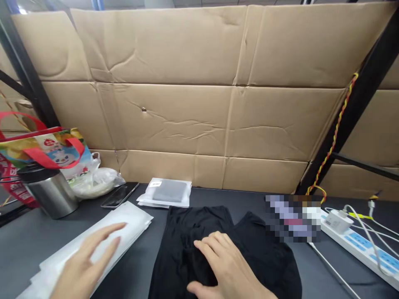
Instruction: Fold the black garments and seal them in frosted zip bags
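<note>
I can't read a word here: the small white label (155, 183) on the clear plastic bag of folded grey cloth (168, 192), near the back edge of the dark tabletop (218, 195), is too tiny, and the red print (15, 185) on the colourful woven tote bag (43, 149) at the left edge is too blurred.

2 hands (89, 259) (226, 265); 1 blk garment (187, 236); 1 phone (120, 196)

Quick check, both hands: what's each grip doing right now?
Left hand: open, over the white plastic bags, holding nothing.
Right hand: open, flat on the black garment, not gripping it.
</note>
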### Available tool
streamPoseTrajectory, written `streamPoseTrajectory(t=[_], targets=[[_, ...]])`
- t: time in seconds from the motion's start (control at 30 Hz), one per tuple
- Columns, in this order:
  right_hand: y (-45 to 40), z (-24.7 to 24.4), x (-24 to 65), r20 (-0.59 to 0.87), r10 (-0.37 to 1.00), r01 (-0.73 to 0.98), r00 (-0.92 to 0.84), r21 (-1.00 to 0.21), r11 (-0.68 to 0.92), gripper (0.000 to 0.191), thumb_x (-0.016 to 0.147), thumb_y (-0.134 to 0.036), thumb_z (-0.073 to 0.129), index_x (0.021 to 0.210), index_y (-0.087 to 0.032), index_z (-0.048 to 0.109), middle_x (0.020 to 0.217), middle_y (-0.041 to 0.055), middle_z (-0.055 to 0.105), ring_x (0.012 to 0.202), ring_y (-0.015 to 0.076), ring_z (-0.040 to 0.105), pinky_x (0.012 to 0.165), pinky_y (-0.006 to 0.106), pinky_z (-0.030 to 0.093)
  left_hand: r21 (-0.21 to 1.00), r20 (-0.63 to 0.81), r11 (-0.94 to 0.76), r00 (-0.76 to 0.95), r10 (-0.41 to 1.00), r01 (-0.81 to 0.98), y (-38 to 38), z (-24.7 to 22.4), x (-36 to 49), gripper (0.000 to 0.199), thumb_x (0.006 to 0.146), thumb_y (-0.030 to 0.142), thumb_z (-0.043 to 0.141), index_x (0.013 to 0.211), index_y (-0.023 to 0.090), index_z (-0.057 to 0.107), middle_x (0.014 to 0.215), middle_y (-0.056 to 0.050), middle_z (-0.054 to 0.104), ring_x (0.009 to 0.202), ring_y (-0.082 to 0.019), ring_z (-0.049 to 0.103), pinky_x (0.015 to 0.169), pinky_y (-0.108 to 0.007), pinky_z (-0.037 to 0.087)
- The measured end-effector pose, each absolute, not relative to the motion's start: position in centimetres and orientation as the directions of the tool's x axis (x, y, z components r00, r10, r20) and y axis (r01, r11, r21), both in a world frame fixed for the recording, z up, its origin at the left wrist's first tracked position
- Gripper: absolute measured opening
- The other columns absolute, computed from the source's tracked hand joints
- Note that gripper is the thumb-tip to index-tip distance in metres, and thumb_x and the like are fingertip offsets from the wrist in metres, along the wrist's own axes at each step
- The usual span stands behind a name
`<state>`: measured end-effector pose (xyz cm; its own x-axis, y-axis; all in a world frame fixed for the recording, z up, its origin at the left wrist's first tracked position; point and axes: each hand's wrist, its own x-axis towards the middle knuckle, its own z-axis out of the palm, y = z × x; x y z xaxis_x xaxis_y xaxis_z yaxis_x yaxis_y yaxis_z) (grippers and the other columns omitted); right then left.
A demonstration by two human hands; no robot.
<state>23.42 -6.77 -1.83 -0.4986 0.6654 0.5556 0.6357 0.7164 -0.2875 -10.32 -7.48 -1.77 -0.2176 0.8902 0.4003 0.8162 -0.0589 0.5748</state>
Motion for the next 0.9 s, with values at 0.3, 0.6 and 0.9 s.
streamPoseTrajectory(t=[0.3, 0.6, 0.9], targets=[[-6.8, -0.7, 23.9, 0.494, 0.812, 0.734, -0.309, -0.419, 0.534, 0.012, 0.085, -0.016, 0.056, 0.088, -0.022, 0.066, 0.081, 0.0016, 0.066, 0.076, 0.0188, 0.064, 0.069, 0.030, 0.053, 0.670, 0.007, -0.254, 0.336, 0.942, 0.697, -2.5, -0.9, 3.7, 0.027, 0.077, 0.029, 0.054, 0.101, 0.019, 0.061, 0.092, -0.004, 0.060, 0.083, -0.022, 0.056, 0.076, -0.033, 0.043], [-5.9, -1.6, 24.2, 0.474, 0.845, 0.725, -0.248, -0.488, 0.486, 0.031, 0.085, -0.021, 0.054, 0.115, -0.021, 0.061, 0.110, 0.0078, 0.070, 0.102, 0.0252, 0.066, 0.088, 0.037, 0.053, 0.708, 0.045, -0.308, 0.395, 0.918, 0.635, -1.6, -0.5, 5.4, 0.011, 0.077, 0.029, 0.054, 0.082, 0.022, 0.048, 0.085, 0.001, 0.052, 0.084, -0.021, 0.050, 0.074, -0.029, 0.038], [-3.9, 0.7, 32.5, 0.269, 0.963, 0.461, 0.024, -0.858, 0.228, 0.031, 0.090, -0.039, 0.043, 0.117, -0.024, 0.043, 0.076, -0.0012, 0.065, 0.067, 0.0184, 0.066, 0.062, 0.030, 0.054, 0.971, -0.055, -0.009, 0.261, 0.964, 0.241, -0.8, 1.6, 2.1, 0.033, 0.079, 0.050, 0.059, 0.097, 0.027, 0.044, 0.082, 0.005, 0.053, 0.072, -0.016, 0.051, 0.058, -0.022, 0.034]])
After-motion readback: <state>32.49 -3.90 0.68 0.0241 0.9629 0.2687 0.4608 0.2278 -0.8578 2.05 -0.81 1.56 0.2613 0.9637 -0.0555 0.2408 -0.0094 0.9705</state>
